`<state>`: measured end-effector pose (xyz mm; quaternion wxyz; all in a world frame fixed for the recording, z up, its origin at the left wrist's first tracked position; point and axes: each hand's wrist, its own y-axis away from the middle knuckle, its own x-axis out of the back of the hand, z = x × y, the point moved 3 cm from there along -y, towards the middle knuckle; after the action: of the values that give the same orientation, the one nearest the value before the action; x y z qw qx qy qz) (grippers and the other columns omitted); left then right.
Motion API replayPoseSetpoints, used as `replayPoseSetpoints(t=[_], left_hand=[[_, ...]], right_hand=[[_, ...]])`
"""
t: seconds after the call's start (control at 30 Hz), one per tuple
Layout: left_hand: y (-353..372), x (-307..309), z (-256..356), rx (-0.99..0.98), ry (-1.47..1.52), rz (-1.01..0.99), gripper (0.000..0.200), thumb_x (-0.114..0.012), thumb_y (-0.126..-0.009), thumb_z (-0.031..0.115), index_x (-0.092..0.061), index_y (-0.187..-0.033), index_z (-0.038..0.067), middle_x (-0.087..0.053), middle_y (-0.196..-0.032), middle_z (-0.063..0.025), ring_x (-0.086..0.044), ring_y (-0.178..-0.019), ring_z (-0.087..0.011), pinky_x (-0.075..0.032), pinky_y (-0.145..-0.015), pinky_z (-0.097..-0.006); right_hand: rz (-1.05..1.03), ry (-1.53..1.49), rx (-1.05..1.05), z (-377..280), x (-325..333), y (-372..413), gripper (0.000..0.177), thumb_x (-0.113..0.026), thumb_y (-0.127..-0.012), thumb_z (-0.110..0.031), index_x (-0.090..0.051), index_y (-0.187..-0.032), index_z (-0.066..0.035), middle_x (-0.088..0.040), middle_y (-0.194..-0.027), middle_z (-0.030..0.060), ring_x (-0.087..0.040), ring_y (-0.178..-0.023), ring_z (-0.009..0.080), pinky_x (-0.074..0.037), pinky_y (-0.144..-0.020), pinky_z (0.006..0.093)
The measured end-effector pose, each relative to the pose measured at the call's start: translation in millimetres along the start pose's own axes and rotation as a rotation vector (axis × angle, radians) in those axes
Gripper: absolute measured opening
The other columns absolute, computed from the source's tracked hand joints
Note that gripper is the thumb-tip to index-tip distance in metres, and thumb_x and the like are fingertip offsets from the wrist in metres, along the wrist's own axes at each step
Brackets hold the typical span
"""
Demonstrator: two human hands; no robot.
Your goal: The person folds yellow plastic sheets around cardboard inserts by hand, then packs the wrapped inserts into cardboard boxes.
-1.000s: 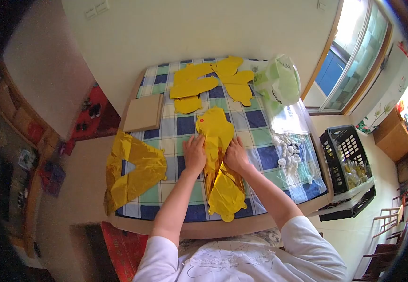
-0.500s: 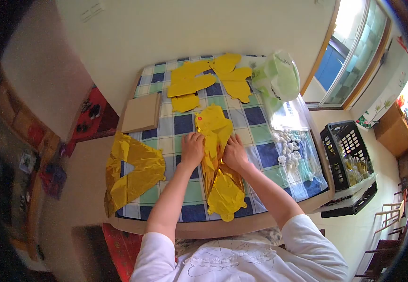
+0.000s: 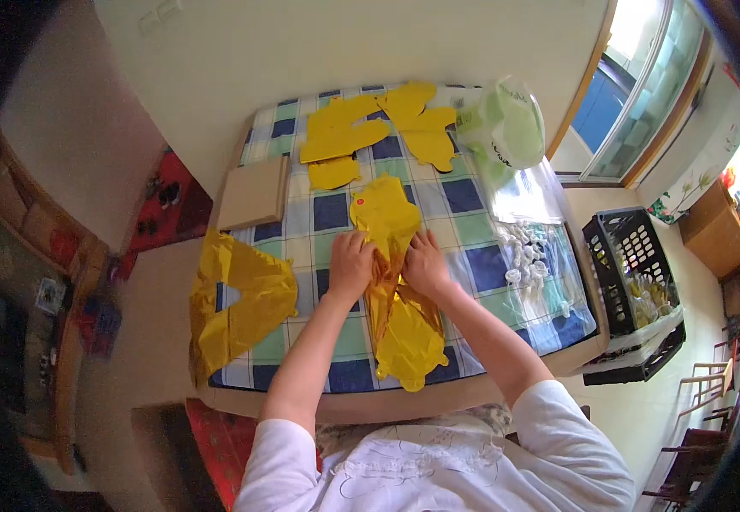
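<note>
At the near edge of the table (image 3: 336, 408), a yellow foil balloon (image 3: 406, 337) is being kept flat on the checked cloth (image 3: 332, 211). Its lower end is being left to lie close to the person's white shirt (image 3: 438, 469), probably so that its whole length is being kept within easy reach.

Its narrowed, crumpled middle is being held from both sides. The left hand (image 3: 351, 264) is being closed on the foil's left edge with fingers bent and close together. The right hand (image 3: 426, 264) is being closed on the right edge in the same way. The foil between them is being gathered inward into a lengthwise crease, which seems to be why the hands are being kept so near each other. The balloon's rounded upper end is being left free just beyond the fingertips.

To the left, a large gold foil shape (image 3: 237, 299) is being let hang over the table's side, apparently put out of the way. To the right, a clear bag of small white pieces (image 3: 530, 266) is being kept near. Farther off, a brown board (image 3: 255, 192) is being kept at the left edge. A pile of flat yellow balloons (image 3: 370, 132) is being kept at the far end, beside a green plastic bag (image 3: 506, 128). A black crate (image 3: 634, 282) is being kept on the floor to the right.
</note>
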<state>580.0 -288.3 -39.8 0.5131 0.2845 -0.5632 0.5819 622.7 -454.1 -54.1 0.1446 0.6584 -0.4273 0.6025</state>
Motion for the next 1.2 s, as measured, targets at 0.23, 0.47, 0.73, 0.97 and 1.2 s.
replayPoseSetpoints(t=[0.23, 0.47, 0.73, 0.97, 1.2], left_hand=[[24.0, 3.2, 31.3, 0.061, 0.073, -0.116, 0.046, -0.052, -0.094, 0.03, -0.047, -0.136, 0.013, -0.041, -0.142, -0.0135, -0.032, -0.136, -0.0322, -0.021, -0.112, -0.051], [23.3, 5.6, 35.1, 0.104, -0.017, -0.214, 0.056, -0.048, -0.094, 0.043, -0.037, -0.143, 0.018, -0.028, -0.151, -0.0121, -0.021, -0.141, -0.032, -0.015, -0.113, -0.0561], [24.2, 1.8, 32.6, 0.088, -0.054, -0.201, 0.056, -0.044, -0.095, 0.047, -0.038, -0.143, 0.018, -0.029, -0.151, -0.0119, -0.021, -0.141, -0.0321, -0.014, -0.112, -0.0567], [22.1, 8.8, 37.0, 0.118, -0.019, -0.247, 0.057, -0.045, -0.094, 0.047, -0.038, -0.143, 0.018, -0.029, -0.151, -0.0126, -0.018, -0.143, -0.0313, -0.013, -0.113, -0.0555], [24.4, 4.0, 34.6, 0.102, -0.03, -0.193, 0.057, -0.045, -0.094, 0.045, -0.038, -0.143, 0.016, -0.03, -0.15, -0.0131, -0.02, -0.142, -0.0318, -0.014, -0.113, -0.056]], right_hand=[[0.071, -0.057, 0.012, -4.4, 7.9, 1.7, 0.048, -0.056, -0.081, -0.02, -0.053, -0.126, -0.004, -0.049, -0.133, 0.0148, -0.037, -0.131, 0.032, -0.023, -0.111, 0.0508], [0.062, -0.056, -0.009, -7.3, 12.7, 0.6, 0.045, -0.051, -0.087, -0.021, -0.049, -0.129, -0.005, -0.046, -0.136, 0.0162, -0.037, -0.132, 0.032, -0.026, -0.11, 0.0495], [0.482, -0.362, -0.166, 4.4, 48.5, 3.1, 0.044, -0.054, -0.08, 0.004, -0.053, -0.123, -0.006, -0.05, -0.128, 0.0174, -0.046, -0.119, 0.037, -0.04, -0.101, 0.0405], [0.181, -0.075, -0.034, -15.8, 2.8, -3.7, 0.038, -0.055, -0.088, -0.02, -0.054, -0.124, -0.007, -0.05, -0.132, 0.0159, -0.042, -0.127, 0.0328, -0.029, -0.108, 0.0493], [0.068, -0.063, -0.035, -14.6, -1.1, -1.1, 0.045, -0.05, -0.089, -0.019, -0.047, -0.133, -0.007, -0.043, -0.139, 0.0188, -0.035, -0.134, 0.0336, -0.025, -0.111, 0.0502]])
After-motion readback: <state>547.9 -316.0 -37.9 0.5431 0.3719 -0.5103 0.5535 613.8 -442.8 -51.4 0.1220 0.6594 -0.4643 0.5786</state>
